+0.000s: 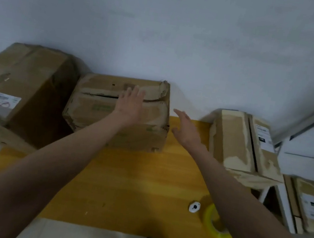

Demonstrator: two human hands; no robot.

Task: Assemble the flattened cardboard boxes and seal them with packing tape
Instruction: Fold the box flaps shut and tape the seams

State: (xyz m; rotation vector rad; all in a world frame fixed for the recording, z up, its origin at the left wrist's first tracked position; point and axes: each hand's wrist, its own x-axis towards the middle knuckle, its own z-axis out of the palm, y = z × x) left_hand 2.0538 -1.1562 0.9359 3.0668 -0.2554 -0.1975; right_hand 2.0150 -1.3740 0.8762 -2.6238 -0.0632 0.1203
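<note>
A worn brown cardboard box (pixel 92 108) stands assembled at the back middle of the yellow table (pixel 131 186), its top flaps closed with a dark gap between them. My left hand (pixel 130 104) lies flat and open on the box's top right part. My right hand (pixel 186 128) hovers open just right of the box's right side, fingers spread, holding nothing. A roll of yellowish packing tape (pixel 212 222) lies near the table's front right, partly hidden by my right forearm.
A larger taped box (pixel 19 86) with a label stands at the back left. A pale box (pixel 240 142) with a label sits at the back right. A small white round object (pixel 194 206) lies beside the tape. More boxes (pixel 311 205) stand right of the table.
</note>
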